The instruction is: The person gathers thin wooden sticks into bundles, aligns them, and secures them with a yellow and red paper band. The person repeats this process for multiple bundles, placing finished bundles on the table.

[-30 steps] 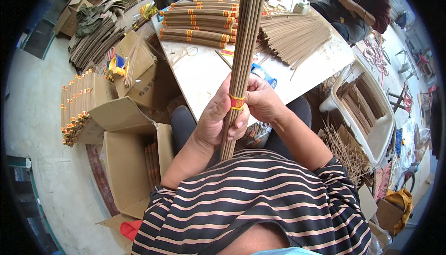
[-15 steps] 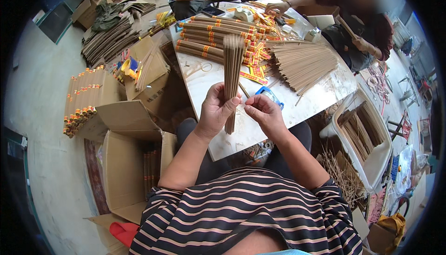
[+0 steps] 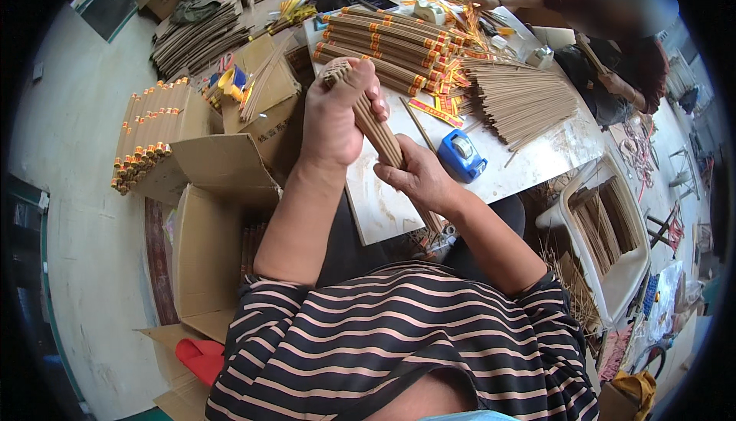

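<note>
A bundle of brown incense sticks (image 3: pixel 378 136) slants between my two hands over the near side of the white table. My left hand (image 3: pixel 337 114) is wrapped round its upper end. Lower down, my right hand (image 3: pixel 420 174) closes round the sticks, and their bottom ends poke out below it. Just right of that hand sits a blue tape dispenser (image 3: pixel 461 156). Beyond lie stacked incense bundles (image 3: pixel 376 49) with red and yellow bands, loose paper labels (image 3: pixel 437 110), and a fanned heap of loose sticks (image 3: pixel 517 103).
An open cardboard box (image 3: pixel 218 162) stands at my left, near a pile of banded bundles (image 3: pixel 153 133). At right, a white plastic bin (image 3: pixel 556 218) holds more sticks. Two people work across the white table (image 3: pixel 383 218), one with a hand (image 3: pixel 484 1) over its far side.
My left hand has moved from the middle of the bundle to its top. My right hand has taken hold lower down. The bundle now leans, its top to the left.
</note>
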`<action>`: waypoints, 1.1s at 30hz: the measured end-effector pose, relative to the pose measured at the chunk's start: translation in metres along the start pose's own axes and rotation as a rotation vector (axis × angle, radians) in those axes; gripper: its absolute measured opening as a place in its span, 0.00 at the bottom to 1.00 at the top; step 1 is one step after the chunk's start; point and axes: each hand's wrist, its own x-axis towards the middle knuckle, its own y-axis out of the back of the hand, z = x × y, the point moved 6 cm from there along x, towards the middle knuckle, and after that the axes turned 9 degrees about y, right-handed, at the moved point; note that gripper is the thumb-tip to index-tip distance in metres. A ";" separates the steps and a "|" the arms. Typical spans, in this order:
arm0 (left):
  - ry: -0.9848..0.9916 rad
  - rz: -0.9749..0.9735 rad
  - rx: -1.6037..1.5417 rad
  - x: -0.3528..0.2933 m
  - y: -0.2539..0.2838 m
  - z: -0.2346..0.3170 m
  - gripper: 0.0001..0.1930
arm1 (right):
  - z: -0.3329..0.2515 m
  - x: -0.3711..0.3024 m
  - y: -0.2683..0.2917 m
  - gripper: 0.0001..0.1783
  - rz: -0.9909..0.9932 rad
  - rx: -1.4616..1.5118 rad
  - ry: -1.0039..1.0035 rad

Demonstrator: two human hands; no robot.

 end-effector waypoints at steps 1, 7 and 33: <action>0.044 -0.075 -0.054 0.004 0.002 0.002 0.10 | -0.001 -0.004 -0.005 0.14 -0.016 0.164 -0.107; 0.063 -0.065 -0.026 0.010 0.004 -0.006 0.11 | -0.007 -0.018 -0.008 0.15 -0.014 0.116 -0.279; -0.134 -0.105 0.570 -0.026 -0.065 0.015 0.24 | -0.036 0.005 -0.002 0.15 0.022 0.154 0.068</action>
